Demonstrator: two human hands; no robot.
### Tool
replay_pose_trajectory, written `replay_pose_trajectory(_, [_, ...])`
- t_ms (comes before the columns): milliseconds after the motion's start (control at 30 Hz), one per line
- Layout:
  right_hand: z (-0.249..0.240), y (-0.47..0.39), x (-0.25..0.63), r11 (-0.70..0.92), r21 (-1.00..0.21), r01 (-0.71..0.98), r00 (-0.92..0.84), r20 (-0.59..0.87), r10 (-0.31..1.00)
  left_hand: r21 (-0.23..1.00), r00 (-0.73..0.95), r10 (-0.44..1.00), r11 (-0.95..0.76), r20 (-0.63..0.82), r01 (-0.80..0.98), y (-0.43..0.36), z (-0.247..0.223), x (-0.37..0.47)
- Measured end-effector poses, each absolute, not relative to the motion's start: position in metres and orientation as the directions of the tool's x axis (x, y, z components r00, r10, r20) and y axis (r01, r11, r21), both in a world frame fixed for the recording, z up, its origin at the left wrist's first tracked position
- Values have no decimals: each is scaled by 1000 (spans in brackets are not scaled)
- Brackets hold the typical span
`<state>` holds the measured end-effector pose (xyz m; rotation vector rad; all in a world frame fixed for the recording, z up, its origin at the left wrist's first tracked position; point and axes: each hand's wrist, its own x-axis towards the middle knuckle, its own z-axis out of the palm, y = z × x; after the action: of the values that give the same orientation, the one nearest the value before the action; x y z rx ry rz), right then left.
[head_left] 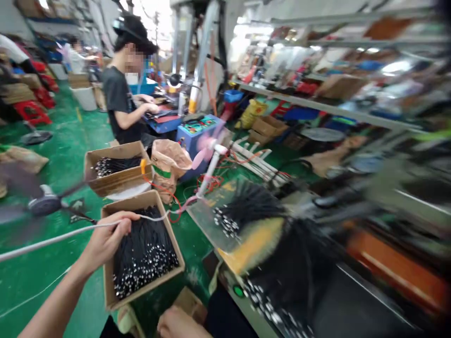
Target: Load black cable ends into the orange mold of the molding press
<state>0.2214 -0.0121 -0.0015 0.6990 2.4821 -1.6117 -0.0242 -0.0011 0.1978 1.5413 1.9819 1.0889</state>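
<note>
Left hand pinching a white cable
It's over a box of black cords; right hand sits low, can't tell if it's gripping.

Left forearm: bare, one; slants up from the lower left corner toward the centre. Left wrist: nearly straight, in line with the forearm. Left grip: bare hand, raised, pinching; index finger extended to the right, thumb set beneath it. Right grip: bare hand, held low at the bottom edge, partly cut off; fingers indistinct, closure undetermined.
</note>
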Motion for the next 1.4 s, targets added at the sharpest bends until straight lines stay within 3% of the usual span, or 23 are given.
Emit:
replay_pose_trajectory(133, [64,-2,269,278,-893,355,-791,-129,599,786,-290,939,36,184,617,31,229,-4])
replay_pose_trajectory(267, [131,38,315,281,-896,343,-347,157,924,786,-295,934,26,201,617,62,253,15])
replay_pose_trajectory(367, [147,81,354,275,-865,420,16,310,951,757,-243,950,11,197,653,83,264,29])
replay_pose_trajectory(467, [131,128,395,151,-842,517,205,294,934,715,-221,948,-10,229,699,104,265,43])
replay_pose_trajectory(600, [105,171,438,-18,-718,696,87,59,994,663,-169,941,-74,294,745,125,254,64])
replay_pose_trajectory(733, [110,163,477,131,-538,832,-135,31,990,614,-250,929,32,273,788,127,231,92])
replay_pose_trajectory(900, [119,99,574,321,-571,756,-338,78,938,598,-325,886,70,330,798,108,189,131])
replay_pose_trajectory(967, [112,75,631,267,-570,777,-272,79,959,602,-318,890,62,328,796,96,180,149])
replay_pose_trajectory(1067, [85,54,709,105,-552,827,-38,131,991,587,-312,902,83,300,806,80,180,177])
replay_pose_trajectory(1167, [51,50,750,-3,-601,799,121,156,980,547,-342,880,116,330,829,68,187,202])
replay_pose_trajectory(1400, [15,45,753,183,-657,731,32,300,953,584,-403,878,190,259,789,64,193,237])
